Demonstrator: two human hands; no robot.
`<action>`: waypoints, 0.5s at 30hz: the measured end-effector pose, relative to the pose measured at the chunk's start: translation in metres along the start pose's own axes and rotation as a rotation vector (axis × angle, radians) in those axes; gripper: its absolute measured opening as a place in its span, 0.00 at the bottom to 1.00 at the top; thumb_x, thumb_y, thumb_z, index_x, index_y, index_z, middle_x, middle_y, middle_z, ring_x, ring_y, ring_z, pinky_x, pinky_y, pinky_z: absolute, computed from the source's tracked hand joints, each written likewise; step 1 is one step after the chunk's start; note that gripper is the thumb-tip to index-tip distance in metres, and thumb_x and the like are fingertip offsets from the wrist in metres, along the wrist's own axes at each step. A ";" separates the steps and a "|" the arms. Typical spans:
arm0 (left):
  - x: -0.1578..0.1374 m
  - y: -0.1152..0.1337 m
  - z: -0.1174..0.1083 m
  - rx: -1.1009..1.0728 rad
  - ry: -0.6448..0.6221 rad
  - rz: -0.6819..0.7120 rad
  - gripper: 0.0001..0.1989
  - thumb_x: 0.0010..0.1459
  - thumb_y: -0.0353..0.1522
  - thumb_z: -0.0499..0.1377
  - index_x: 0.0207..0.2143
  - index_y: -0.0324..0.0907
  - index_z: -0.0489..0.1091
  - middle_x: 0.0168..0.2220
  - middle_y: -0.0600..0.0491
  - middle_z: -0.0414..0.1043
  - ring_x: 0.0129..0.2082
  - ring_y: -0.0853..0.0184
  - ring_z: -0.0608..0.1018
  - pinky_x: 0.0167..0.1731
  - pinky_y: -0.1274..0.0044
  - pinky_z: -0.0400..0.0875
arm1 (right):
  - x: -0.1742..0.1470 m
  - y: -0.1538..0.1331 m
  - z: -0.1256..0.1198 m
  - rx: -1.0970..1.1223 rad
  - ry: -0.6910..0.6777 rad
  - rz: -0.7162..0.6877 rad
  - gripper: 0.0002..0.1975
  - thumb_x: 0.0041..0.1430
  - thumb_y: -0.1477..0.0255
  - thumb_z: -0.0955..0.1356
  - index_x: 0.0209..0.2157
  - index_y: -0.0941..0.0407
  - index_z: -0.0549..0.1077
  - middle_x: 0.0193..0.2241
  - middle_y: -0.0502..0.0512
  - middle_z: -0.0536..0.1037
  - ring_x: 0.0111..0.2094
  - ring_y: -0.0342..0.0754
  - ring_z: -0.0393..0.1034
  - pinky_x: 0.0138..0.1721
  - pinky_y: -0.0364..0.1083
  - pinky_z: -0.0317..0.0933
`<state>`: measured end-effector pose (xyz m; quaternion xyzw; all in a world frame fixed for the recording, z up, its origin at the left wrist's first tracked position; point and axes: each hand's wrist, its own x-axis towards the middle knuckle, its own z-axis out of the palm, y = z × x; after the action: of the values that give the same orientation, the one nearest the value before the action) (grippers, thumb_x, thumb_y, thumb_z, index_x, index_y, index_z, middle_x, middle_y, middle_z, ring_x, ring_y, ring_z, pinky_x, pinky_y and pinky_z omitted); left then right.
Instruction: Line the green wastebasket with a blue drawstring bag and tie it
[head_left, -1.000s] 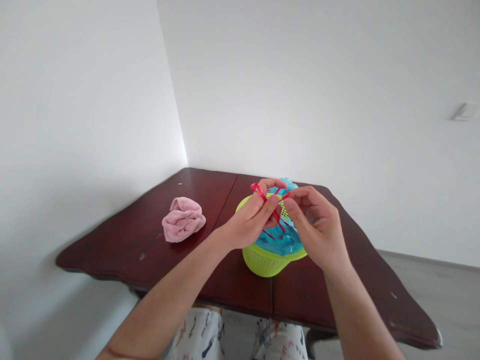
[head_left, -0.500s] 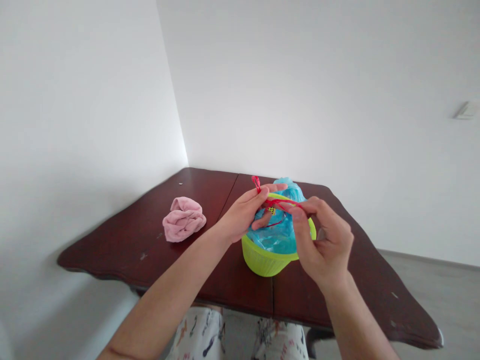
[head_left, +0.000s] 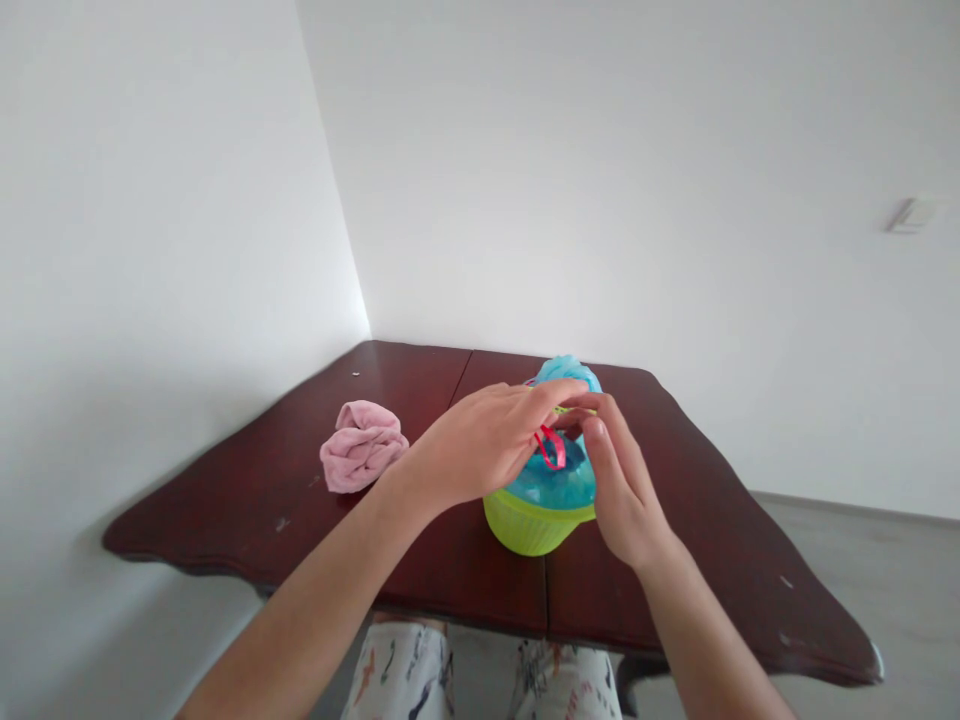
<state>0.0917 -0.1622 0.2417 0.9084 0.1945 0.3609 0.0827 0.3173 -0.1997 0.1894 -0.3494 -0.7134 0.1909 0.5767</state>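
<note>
A blue plastic bag (head_left: pixel 551 487) fills a lime-green basket (head_left: pixel 531 528) on the table, and part of the bag bulges up at the far rim. Over the basket, my left hand (head_left: pixel 487 440) is closed around a red string (head_left: pixel 553 450), back of the hand upward; a loop of the string dangles below its fingers. My right hand (head_left: pixel 626 490) comes in from the right, fingers bent and fingertips meeting those of the left. What lies between the right thumb and fingers is hidden.
A crumpled pink cloth (head_left: pixel 364 447) lies left of the basket on the dark red wooden table (head_left: pixel 247 490). White walls stand behind and to the left. My knees in patterned trousers (head_left: pixel 409 670) are below the table's front edge.
The hands have come together, the left turning palm down. The red string, earlier stretched between them with a loop above the left hand, now shows as a loop hanging below it.
</note>
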 end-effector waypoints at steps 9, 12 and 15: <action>-0.005 -0.006 0.023 -0.261 0.047 0.114 0.39 0.81 0.23 0.50 0.88 0.56 0.53 0.83 0.45 0.66 0.82 0.54 0.72 0.81 0.53 0.70 | 0.018 0.012 0.026 0.198 -0.090 0.127 0.34 0.78 0.37 0.69 0.31 0.52 0.75 0.25 0.48 0.72 0.27 0.46 0.62 0.27 0.45 0.62; -0.005 -0.004 0.026 -0.308 0.054 0.141 0.38 0.84 0.26 0.49 0.89 0.59 0.52 0.87 0.48 0.59 0.86 0.53 0.65 0.86 0.51 0.60 | 0.019 0.011 0.029 0.211 -0.061 0.088 0.33 0.79 0.39 0.70 0.30 0.52 0.74 0.23 0.48 0.70 0.25 0.44 0.59 0.26 0.44 0.57; -0.006 -0.007 0.027 -0.378 0.110 0.115 0.35 0.87 0.31 0.49 0.89 0.60 0.51 0.88 0.47 0.54 0.85 0.51 0.66 0.87 0.48 0.57 | 0.016 0.014 0.029 0.169 -0.024 0.061 0.33 0.81 0.43 0.69 0.28 0.53 0.72 0.24 0.48 0.71 0.26 0.45 0.60 0.29 0.46 0.60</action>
<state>0.1044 -0.1590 0.2159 0.8652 0.0753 0.4441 0.2203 0.2918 -0.1745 0.1830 -0.3188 -0.6905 0.2724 0.5894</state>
